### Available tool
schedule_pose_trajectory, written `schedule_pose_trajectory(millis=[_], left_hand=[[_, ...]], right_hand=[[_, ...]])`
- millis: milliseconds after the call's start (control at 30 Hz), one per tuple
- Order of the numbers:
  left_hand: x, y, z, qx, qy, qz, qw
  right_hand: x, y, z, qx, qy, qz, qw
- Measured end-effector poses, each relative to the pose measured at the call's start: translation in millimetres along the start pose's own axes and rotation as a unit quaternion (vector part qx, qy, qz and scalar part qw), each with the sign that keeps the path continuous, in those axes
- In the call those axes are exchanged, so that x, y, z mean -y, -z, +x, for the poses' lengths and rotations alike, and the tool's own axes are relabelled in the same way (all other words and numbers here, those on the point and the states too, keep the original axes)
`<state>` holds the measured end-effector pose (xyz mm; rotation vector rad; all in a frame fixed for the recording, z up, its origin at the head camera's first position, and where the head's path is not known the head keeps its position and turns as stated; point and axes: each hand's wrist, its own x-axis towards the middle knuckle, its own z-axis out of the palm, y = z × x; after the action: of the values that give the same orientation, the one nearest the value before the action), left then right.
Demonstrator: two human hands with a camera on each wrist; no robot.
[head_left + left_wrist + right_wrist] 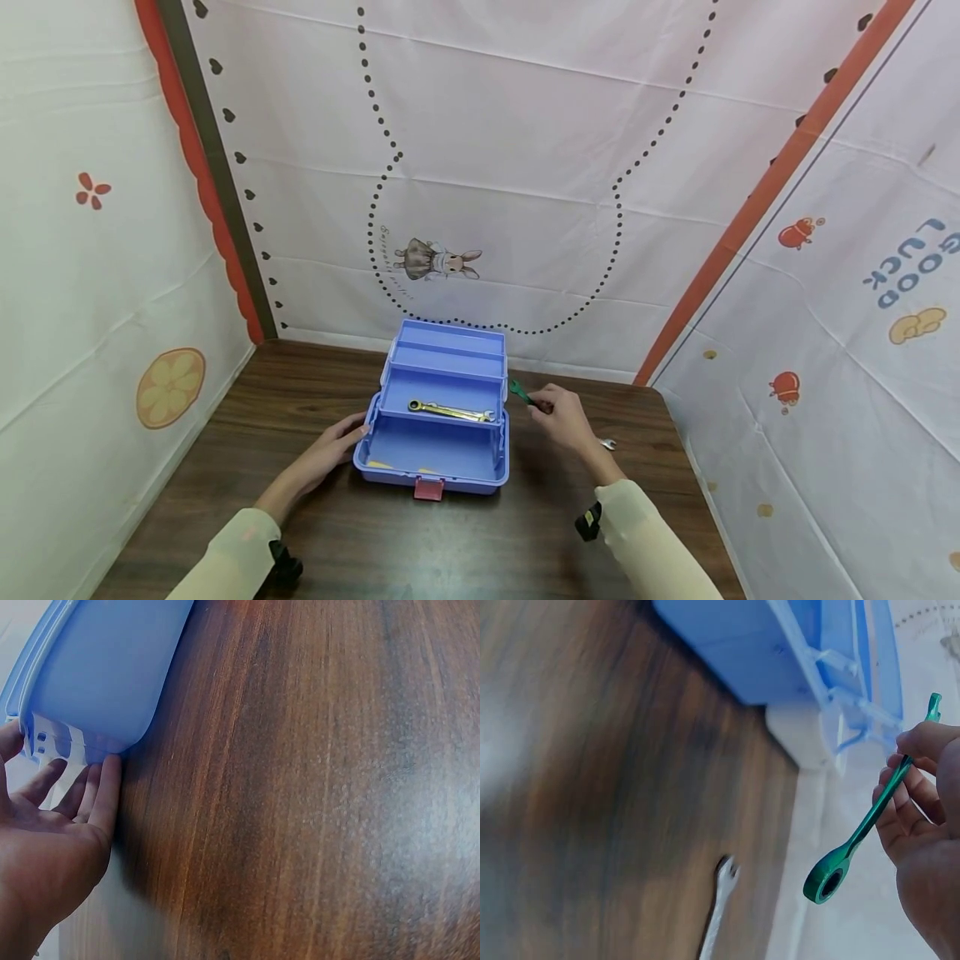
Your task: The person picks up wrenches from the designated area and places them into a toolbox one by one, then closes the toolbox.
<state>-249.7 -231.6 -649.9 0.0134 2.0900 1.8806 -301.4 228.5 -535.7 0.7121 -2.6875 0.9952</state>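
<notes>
- Right hand [562,417]: pinching a green ratcheting wrench [866,823] between thumb and fingers, held up off the table, just beside the toolbox's right side. Can't tell if it touches.
- Green wrench: glossy metallic finish, slim shank, round ring end with dark bore. Part of the shank sits behind the thumb; the far end shows only narrowly in the right wrist view.
- Left hand [330,450]: fingers spread, tips against the toolbox's left end, thumb at the rim.
- Toolbox [442,446]: blue smooth plastic, rounded corners, standing open, stepped trays raised at the back, red latch [428,489] on the front. Cut off in both wrist views.
- Gold wrench [453,411]: shiny, lying lengthwise in the lower tray, ring end left. Can't tell if a second lies with it.
- Yellow pieces [380,465] in the base: mostly hidden by the front wall, not identifiable.
- Silver wrench [720,900]: open-end head, on the dark wood-grain table [420,550]. Forearm covers part in the head view; bottom edge crops it in the right wrist view.
</notes>
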Motion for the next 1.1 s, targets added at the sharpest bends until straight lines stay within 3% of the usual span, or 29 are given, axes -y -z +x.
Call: schedule_pose_trajectory(millis=[267, 667, 867, 1100], left_hand=[[1.5, -1.0, 0.1, 0.001, -0.002, -0.003, 1.0], [-1.7, -0.3, -1.6, 0.008, -0.003, -0.004, 1.0], [-0.6, 0.5, -0.3, -0.002, 0.008, 0.003, 1.0], [-2.4, 0.6, -0.3, 0.003, 0.011, 0.005, 0.9999]], right_hand=[[22.3, -9.8, 15.9, 0.025, 0.043, -0.006, 0.9988], [43.9, -20.0, 34.5, 0.063, 0.053, -0.02, 0.9964], [49.9, -22.6, 45.4, 0.086, 0.048, -0.022, 0.9949], [56.6, -29.5, 52.6, 0.1, 0.068, -0.038, 0.9919]])
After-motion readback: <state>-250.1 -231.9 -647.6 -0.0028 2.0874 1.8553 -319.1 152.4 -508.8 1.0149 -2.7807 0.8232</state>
